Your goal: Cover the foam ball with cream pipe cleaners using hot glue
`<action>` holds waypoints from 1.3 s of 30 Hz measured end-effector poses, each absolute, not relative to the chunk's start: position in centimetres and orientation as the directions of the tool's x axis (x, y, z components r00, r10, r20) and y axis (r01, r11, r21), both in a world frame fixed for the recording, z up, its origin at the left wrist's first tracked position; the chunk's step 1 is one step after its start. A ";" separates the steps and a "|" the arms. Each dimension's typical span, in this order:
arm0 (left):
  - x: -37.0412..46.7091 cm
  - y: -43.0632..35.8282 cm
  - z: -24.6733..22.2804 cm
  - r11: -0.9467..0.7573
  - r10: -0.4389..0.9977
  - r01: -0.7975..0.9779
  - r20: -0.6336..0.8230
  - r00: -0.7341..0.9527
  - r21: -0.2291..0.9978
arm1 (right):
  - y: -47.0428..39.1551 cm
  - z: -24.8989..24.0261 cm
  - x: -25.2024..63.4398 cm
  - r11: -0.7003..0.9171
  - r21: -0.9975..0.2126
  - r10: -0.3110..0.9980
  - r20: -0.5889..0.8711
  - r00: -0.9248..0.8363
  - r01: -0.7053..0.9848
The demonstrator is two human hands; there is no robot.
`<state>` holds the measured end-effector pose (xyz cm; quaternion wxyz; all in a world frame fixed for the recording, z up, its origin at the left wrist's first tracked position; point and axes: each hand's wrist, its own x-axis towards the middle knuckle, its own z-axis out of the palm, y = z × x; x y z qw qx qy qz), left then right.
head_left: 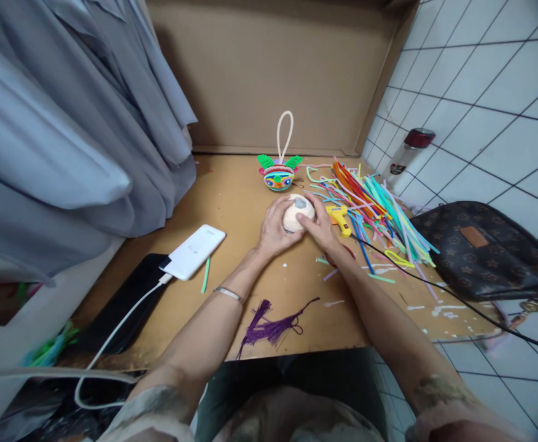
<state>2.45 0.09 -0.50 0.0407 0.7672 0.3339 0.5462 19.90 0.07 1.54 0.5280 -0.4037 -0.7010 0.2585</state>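
Note:
Between my two hands is a pale, cream-white ball [292, 216] with a greyish round patch on top, held just above the table. My left hand [274, 230] wraps its left side. My right hand [319, 224] grips it from the right, thumb pressed on its front. Just behind stands a colourful lion-head ornament [278, 178] with green ears and a white loop. Right beside my right hand lies a yellow glue gun [339, 220] with a black cord. Purple tassels [269, 328] lie near the table's front edge, between my forearms.
A heap of coloured pipe cleaners [370, 202] covers the table's right side. Beyond it are a brown patterned bag [485, 245] and a clear bottle with a red lid [407, 153]. At left, a white power bank [195, 252] with a cable rests partly on a black case [126, 307]. Grey cloth [89, 123] hangs there.

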 end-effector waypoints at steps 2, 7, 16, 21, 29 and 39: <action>2.4 0.0 -0.4 -0.777 0.553 0.468 0.813 0.184 0.422 | 0.0 1.6 19.9 0.566 -0.758 0.819 0.564 -0.110 0.324; 2.4 -0.1 -0.3 -0.775 0.558 0.467 0.809 0.186 0.427 | 0.1 1.6 19.8 0.597 -0.716 0.789 0.605 -0.106 0.362; 2.5 0.2 -0.7 -0.786 0.556 0.419 0.815 0.162 0.454 | 0.3 1.4 19.7 0.589 -0.703 0.790 0.605 -0.101 0.398; 2.4 0.3 -0.7 -0.786 0.559 0.419 0.813 0.165 0.455 | 0.4 1.4 19.7 0.598 -0.704 0.786 0.610 -0.105 0.384; 2.2 0.4 -0.4 -0.769 0.559 0.493 0.803 0.208 0.407 | -0.1 1.8 19.3 0.597 -0.701 0.782 0.617 -0.088 0.389; 2.3 -0.3 0.0 -0.771 0.571 0.497 0.779 0.261 0.399 | -0.1 2.0 18.6 0.479 -0.853 0.865 0.499 0.054 0.210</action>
